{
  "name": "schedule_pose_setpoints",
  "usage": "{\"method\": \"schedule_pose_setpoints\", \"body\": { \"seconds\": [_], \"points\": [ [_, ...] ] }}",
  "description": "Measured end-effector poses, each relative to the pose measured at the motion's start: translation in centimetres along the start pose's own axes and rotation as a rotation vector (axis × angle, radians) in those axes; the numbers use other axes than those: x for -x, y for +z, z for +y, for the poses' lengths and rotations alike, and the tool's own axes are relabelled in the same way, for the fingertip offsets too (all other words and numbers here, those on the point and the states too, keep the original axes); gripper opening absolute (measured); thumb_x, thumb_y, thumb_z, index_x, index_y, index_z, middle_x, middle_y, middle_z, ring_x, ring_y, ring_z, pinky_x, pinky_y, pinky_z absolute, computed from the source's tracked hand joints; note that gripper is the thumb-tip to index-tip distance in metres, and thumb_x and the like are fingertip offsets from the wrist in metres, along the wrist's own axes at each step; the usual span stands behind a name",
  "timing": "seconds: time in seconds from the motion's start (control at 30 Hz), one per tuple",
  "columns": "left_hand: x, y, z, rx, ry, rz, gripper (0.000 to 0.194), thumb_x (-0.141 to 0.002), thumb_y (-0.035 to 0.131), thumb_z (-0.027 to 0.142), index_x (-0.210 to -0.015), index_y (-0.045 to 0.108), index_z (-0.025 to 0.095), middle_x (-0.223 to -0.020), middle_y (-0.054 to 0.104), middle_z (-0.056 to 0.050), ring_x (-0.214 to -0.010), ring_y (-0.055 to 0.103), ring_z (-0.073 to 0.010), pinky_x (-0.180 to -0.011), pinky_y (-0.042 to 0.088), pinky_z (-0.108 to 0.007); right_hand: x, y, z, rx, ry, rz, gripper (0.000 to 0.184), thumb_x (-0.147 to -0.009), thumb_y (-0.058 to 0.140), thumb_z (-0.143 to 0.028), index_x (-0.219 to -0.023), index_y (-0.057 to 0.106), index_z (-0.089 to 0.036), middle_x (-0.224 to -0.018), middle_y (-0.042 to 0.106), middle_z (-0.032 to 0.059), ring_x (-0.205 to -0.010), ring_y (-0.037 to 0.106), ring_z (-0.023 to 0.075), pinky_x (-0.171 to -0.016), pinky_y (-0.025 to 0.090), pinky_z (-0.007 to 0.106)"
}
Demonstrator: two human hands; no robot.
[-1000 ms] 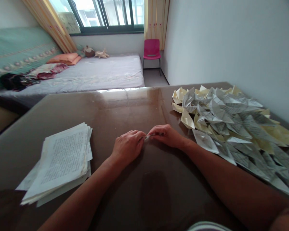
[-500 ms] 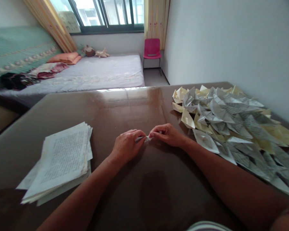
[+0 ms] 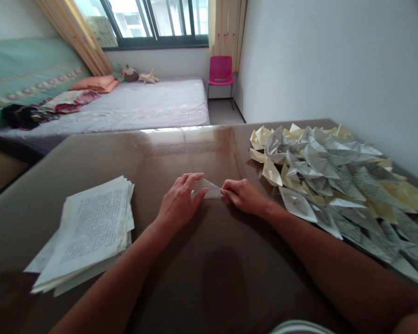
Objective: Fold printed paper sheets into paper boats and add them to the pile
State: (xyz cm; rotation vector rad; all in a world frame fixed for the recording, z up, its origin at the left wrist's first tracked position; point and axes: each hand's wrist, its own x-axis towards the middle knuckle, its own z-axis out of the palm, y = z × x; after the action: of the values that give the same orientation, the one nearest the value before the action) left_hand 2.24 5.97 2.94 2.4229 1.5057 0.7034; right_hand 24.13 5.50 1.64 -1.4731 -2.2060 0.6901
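Note:
A small folded piece of printed paper [image 3: 208, 189] lies between my hands on the brown table [image 3: 181, 148]. My left hand [image 3: 177, 202] grips its left end with fingers curled over it. Its right end is pinched by the closed fingers of my right hand [image 3: 243, 195]. The paper now shows as a flat pointed shape spread between the two hands. A stack of printed pages [image 3: 87, 229] lies to the left of my left forearm. To the right, a large heap of folded paper boats [image 3: 334, 176] covers the table.
The table's far edge meets a bed [image 3: 132, 104] with pillows and clothes. A pink chair [image 3: 220, 73] stands by the window at the back. A white wall runs along the right side of the table.
My hands have drawn apart a little and moved slightly away from me. The folded paper, pinched small between them before, now spreads wider into a pointed shape.

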Motion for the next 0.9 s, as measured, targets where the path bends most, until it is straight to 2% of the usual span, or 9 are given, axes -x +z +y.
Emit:
{"method": "schedule_pose_setpoints", "body": {
  "seconds": [0.07, 0.23, 0.33, 0.4, 0.5, 0.57, 0.7, 0.8, 0.9],
  "points": [
    [-0.3, 0.0, -0.9, 0.023, -0.027, 0.027, 0.037, -0.092, 0.046, 0.039, -0.125, 0.05, 0.023, -0.121, 0.057, -0.007, -0.105, 0.057, -0.0202, -0.085, 0.048, -0.033, -0.2, -0.2, 0.3, 0.059, 0.064, -0.007, 0.022, -0.09, 0.049, -0.029, -0.075, 0.064, -0.02, -0.066, 0.069, 0.0017, -0.059, 0.058, 0.013, -0.059, 0.035, 0.023],
    [-0.2, 0.5, -2.2, -0.048, -0.019, -0.171, 0.028, -0.092, 0.044, 0.038, -0.11, 0.061, 0.025, -0.109, 0.062, -0.005, -0.102, 0.057, -0.0224, -0.089, 0.047, -0.036, -0.5, -0.3, 1.0, 0.282, 0.131, 0.005, 0.026, -0.089, 0.05, -0.036, -0.077, 0.067, -0.021, -0.076, 0.071, 0.0071, -0.066, 0.06, 0.0178, -0.057, 0.03, 0.027],
    [0.0, 0.8, -2.4, -0.032, -0.008, -0.152, 0.029, -0.091, 0.047, 0.036, -0.115, 0.059, 0.026, -0.113, 0.06, -0.005, -0.103, 0.057, -0.0224, -0.09, 0.047, -0.037, -0.5, -0.3, 1.1, 0.321, 0.145, 0.004, 0.028, -0.089, 0.05, -0.037, -0.072, 0.067, -0.021, -0.075, 0.07, 0.0078, -0.066, 0.059, 0.0183, -0.055, 0.028, 0.028],
    [0.0, 1.0, -2.5, 0.026, -0.012, -0.131, 0.035, -0.088, 0.051, 0.032, -0.122, 0.055, 0.026, -0.114, 0.059, -0.006, -0.101, 0.058, -0.0215, -0.088, 0.048, -0.036, -0.6, -0.4, 1.1, 0.27, 0.124, 0.0, 0.03, -0.088, 0.051, -0.035, -0.068, 0.066, -0.02, -0.072, 0.069, 0.0071, -0.063, 0.057, 0.017, -0.055, 0.028, 0.028],
    [-0.1, 1.3, -3.0, 0.18, -0.068, -0.102, 0.048, -0.085, 0.055, 0.028, -0.132, 0.046, 0.022, -0.112, 0.061, -0.007, -0.093, 0.06, -0.0188, -0.082, 0.051, -0.035, -0.7, -0.5, 1.0, 0.034, 0.1, -0.028, 0.034, -0.089, 0.049, -0.035, -0.062, 0.061, -0.018, -0.058, 0.062, 0.0029, -0.053, 0.051, 0.0131, -0.053, 0.029, 0.026],
    [-0.3, 1.5, -3.3, 0.333, -0.128, -0.096, 0.049, -0.084, 0.055, 0.028, -0.131, 0.045, 0.02, -0.111, 0.062, -0.007, -0.089, 0.062, -0.0172, -0.079, 0.053, -0.034, -0.7, -0.3, 1.0, -0.184, 0.138, -0.055, 0.035, -0.089, 0.047, -0.037, -0.061, 0.057, -0.018, -0.049, 0.055, -0.0007, -0.046, 0.046, 0.0103, -0.05, 0.029, 0.024],
    [-0.6, 1.9, -3.5, 0.665, -0.262, -0.058, 0.045, -0.08, 0.06, 0.03, -0.122, 0.049, 0.016, -0.116, 0.061, -0.01, -0.093, 0.064, -0.0176, -0.083, 0.054, -0.036, -0.7, 0.1, 0.9, -0.591, 0.258, -0.105, 0.037, -0.085, 0.051, -0.046, -0.062, 0.053, -0.018, -0.044, 0.047, -0.0047, -0.04, 0.036, 0.007, -0.043, 0.025, 0.021],
    [-0.6, 1.9, -3.0, 0.834, -0.398, 0.033, 0.043, -0.077, 0.065, 0.032, -0.114, 0.05, 0.016, -0.116, 0.058, -0.01, -0.086, 0.065, -0.0161, -0.074, 0.057, -0.033, -0.8, 0.3, 0.8, -0.837, 0.324, -0.09, 0.039, -0.079, 0.057, -0.052, -0.063, 0.05, -0.018, -0.045, 0.045, -0.0063, -0.038, 0.031, 0.0053, -0.039, 0.019, 0.02],
    [-0.4, 2.0, -2.0, 1.007, -0.487, -0.034, 0.035, -0.081, 0.064, 0.038, -0.103, 0.052, 0.014, -0.103, 0.061, -0.008, -0.076, 0.065, -0.013, -0.066, 0.057, -0.027, -0.8, 0.4, 0.5, -0.987, 0.391, -0.103, 0.041, -0.074, 0.061, -0.056, -0.066, 0.049, -0.018, -0.045, 0.044, -0.0075, -0.035, 0.027, 0.0038, -0.036, 0.014, 0.018]
  ]
}}
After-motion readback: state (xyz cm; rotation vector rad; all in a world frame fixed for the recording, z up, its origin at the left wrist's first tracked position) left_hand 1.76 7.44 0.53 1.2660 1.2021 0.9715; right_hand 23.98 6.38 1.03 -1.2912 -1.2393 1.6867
